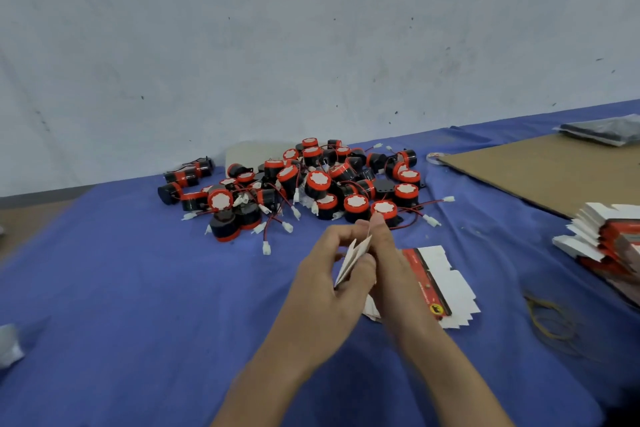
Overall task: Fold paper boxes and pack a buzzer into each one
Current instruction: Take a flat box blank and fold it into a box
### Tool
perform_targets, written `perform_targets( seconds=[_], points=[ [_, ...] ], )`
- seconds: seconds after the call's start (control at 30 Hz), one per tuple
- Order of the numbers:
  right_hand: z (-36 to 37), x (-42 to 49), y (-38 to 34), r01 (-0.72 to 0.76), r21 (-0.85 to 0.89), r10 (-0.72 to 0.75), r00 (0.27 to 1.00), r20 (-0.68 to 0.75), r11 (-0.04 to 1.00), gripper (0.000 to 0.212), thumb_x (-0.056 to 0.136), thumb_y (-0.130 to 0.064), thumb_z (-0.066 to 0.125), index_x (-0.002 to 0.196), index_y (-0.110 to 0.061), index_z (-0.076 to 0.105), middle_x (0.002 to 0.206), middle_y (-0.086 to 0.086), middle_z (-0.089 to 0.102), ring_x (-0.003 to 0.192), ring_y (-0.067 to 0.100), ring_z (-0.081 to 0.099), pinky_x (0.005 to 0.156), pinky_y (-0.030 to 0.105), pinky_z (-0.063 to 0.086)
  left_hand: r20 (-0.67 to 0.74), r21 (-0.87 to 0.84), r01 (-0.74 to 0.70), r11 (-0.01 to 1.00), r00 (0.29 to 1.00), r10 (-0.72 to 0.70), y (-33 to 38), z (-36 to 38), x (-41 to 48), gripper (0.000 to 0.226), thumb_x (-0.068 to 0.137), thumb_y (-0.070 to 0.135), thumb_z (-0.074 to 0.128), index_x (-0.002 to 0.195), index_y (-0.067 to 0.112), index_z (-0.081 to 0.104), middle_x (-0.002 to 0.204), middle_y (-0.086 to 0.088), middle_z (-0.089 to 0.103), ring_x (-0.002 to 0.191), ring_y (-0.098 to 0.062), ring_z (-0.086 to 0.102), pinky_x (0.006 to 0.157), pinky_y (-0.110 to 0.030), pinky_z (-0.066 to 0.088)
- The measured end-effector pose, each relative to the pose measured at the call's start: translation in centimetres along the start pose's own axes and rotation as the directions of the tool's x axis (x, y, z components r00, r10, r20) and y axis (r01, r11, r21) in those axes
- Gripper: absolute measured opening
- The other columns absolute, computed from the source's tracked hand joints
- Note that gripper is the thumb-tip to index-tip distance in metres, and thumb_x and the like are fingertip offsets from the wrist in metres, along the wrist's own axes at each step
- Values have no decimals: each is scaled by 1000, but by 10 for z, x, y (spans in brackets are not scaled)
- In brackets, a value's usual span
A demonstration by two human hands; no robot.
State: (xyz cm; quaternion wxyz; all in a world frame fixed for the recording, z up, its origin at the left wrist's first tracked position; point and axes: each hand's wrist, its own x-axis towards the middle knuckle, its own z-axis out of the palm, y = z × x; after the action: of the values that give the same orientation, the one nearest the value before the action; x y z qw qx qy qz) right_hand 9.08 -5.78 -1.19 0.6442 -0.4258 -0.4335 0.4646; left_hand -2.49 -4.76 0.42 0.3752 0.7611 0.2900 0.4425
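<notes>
White box blank [353, 257] pinched by left hand [322, 276] and right hand [389, 262] — mostly hidden between them, blurred.

One heap of buzzers [294, 184] lies on the one blue cloth [138, 288]. I make it roughly forty, though they are too tangled for an exact count. Two hands are at work, the left hand [329, 281] and the right hand [391, 263], with a single flat box [349, 260] pinched between them. A few more flat boxes [446, 288] lie in one small pile, too overlapped to number. There is one thick stack of boxes [606, 236], one cardboard sheet [540, 173], one tape roll [437, 158], one plastic bag [606, 130], and what look like two rubber bands [536, 317].
</notes>
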Motion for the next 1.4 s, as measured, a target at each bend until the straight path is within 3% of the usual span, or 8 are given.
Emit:
perform_targets(
  seconds=[0.33, 0.57, 0.7, 0.87, 1.0, 1.17, 1.3, 1.4],
  points=[
    [27, 20, 19, 74, 39, -75, 997, 25, 996, 57, 99, -62, 37, 118, -19, 69, 109, 8, 75, 105, 21, 71, 81, 25, 58, -100, 239, 18, 971, 995, 6, -17, -19, 6, 57, 92, 49, 44, 147, 48, 30, 131, 23, 54, 121, 1, 54, 99, -32, 52],
    [42, 33, 21, 5, 52, -11, 995, 103, 999, 60, 81, -86, 34, 102, -48, 74, 100, -5, 78, 92, 12, 75, 64, 21, 58, -341, 144, 112, 983, 938, -56, -30, -37, 28, 84, 69, 90, 47, 141, 58, 18, 125, 41, 31, 114, 24, 41, 75, 6, 38],
    [49, 29, 26, 124, -27, -119, 980, 162, 992, 55, 86, -83, 39, 125, -51, 62, 125, -14, 69, 116, 6, 65, 84, 20, 56, -360, 20, 161, 987, 922, -143, -33, -43, 34, 99, 60, 102, 34, 146, 57, 16, 141, 36, 31, 115, 32, 34, 75, 9, 34],
    [51, 32, 27, 247, -89, -233, 962, 139, 965, 52, 90, -75, 42, 133, -48, 55, 132, -15, 63, 122, 4, 60, 95, 25, 52, -244, -123, 236, 964, 934, -260, -32, -47, 32, 84, 59, 103, 31, 137, 74, 16, 154, 33, 28, 139, 5, 36, 109, -26, 39],
    [43, 35, 21, 158, -2, -158, 987, 22, 987, 46, 87, -74, 40, 110, -48, 70, 103, -7, 77, 94, 11, 74, 71, 18, 57, -192, -201, 235, 951, 942, -274, -32, -54, 32, 85, 60, 101, 37, 138, 70, 26, 142, 33, 47, 128, 11, 48, 102, -19, 46],
    [33, 42, 12, 11, 74, -3, 994, -108, 997, 49, 56, -85, 43, 77, -53, 74, 83, -5, 78, 76, 13, 76, 56, 19, 56, -195, -223, 316, 922, 912, -360, -34, -63, 34, 73, 67, 91, 46, 133, 59, 49, 133, 27, 58, 125, 2, 54, 112, -39, 41],
    [26, 48, 16, -80, 175, 104, 986, -131, 981, 55, 59, -78, 50, 77, -34, 79, 88, 8, 78, 80, 27, 76, 82, 47, 59, -130, -255, 368, 894, 903, -409, -33, -70, 33, 46, 71, 80, 59, 108, 53, 68, 109, 18, 73, 103, 2, 68, 101, -42, 50],
    [24, 47, 17, -85, 158, 105, 987, -121, 984, 60, 59, -77, 51, 86, -30, 78, 90, 8, 78, 81, 28, 76, 83, 48, 59, -126, -294, 384, 875, 892, -434, -33, -71, 33, 41, 70, 75, 65, 103, 51, 70, 108, 16, 74, 101, -1, 69, 99, -42, 51]
  ],
)
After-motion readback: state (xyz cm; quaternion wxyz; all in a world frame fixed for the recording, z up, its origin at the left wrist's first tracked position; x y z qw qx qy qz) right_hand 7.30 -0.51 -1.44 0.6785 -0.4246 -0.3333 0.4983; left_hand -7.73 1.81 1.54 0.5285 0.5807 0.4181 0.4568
